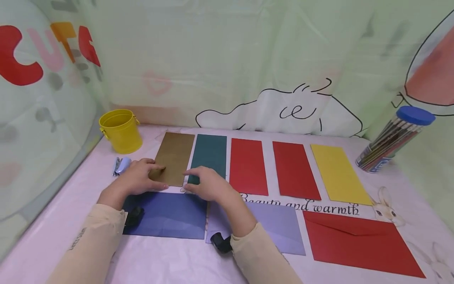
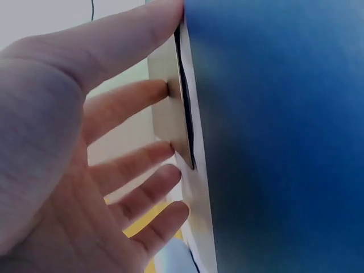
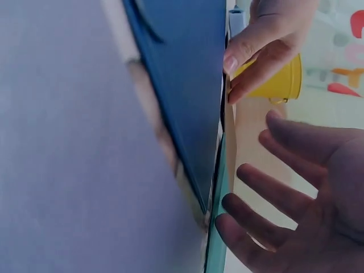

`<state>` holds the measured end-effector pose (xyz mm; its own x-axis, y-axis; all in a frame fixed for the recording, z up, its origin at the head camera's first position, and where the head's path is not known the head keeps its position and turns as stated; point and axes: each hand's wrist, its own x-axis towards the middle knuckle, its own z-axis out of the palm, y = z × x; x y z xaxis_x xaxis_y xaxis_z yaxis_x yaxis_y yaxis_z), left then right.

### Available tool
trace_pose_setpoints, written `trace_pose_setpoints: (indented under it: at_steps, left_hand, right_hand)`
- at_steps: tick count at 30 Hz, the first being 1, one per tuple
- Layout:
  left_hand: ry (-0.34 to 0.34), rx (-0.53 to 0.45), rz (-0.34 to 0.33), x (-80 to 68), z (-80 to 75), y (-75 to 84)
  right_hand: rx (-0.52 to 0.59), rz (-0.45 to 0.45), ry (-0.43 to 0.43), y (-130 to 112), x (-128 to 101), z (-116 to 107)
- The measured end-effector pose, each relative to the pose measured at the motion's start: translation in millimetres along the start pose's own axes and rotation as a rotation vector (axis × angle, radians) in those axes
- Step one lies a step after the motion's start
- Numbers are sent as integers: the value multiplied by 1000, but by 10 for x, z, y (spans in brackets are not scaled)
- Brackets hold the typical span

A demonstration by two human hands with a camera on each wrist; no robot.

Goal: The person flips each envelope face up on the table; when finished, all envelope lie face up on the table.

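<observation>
A gold envelope lies upright in the back row, its lower edge slightly raised in the left wrist view. My left hand is at its left side, fingertips touching its face and thumb near the lower corner. Spread and relaxed, my right hand hovers over the dark green envelope, index finger and thumb pointing toward the gold one's right edge. In the right wrist view nothing is between its fingers. Below both hands lies a dark blue envelope, beside a lavender envelope partly hidden by my right forearm.
Two red envelopes, a nearer one and a farther one, continue the back row to a yellow envelope. A larger red envelope is front right. A yellow bucket, a lilac stapler and a pencil tube stand around.
</observation>
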<state>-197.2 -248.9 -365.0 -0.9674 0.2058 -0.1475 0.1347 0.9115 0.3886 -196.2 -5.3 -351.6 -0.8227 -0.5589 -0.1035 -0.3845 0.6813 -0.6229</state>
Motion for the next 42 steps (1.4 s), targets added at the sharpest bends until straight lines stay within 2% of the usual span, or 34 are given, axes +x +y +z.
trace_pose_setpoints:
  at_steps: [9, 13, 16, 21, 24, 28, 30, 33, 36, 42]
  left_hand:
    - [-10, 70, 53, -21, -18, -1]
    - [-18, 82, 51, -31, -28, 3]
    - [4, 70, 64, -38, -41, 1]
    - [147, 21, 164, -15, -69, 3]
    - [273, 0, 211, -18, -110, 61]
    - [426, -73, 186, -49, -184, 174]
    - [458, -114, 139, -67, -213, 213]
    - [438, -166, 47, -91, -249, 248]
    - [360, -207, -42, -107, -269, 261]
    - [210, -239, -111, -103, -251, 231]
  right_hand:
    - [-187, 2, -63, -16, 5, 77]
    - [-171, 17, -60, -22, -1, 75]
    - [-112, 51, -34, -18, 0, 64]
    - [-27, 89, -8, -6, 0, 43]
    - [-15, 81, -11, -5, -7, 37]
    - [-9, 68, -18, -10, -13, 23]
    - [-8, 59, -20, -12, -15, 16]
    - [-16, 46, -20, -14, -19, 13]
    - [-26, 34, -22, -14, -24, 14]
    - [-66, 17, -45, -13, -28, 16]
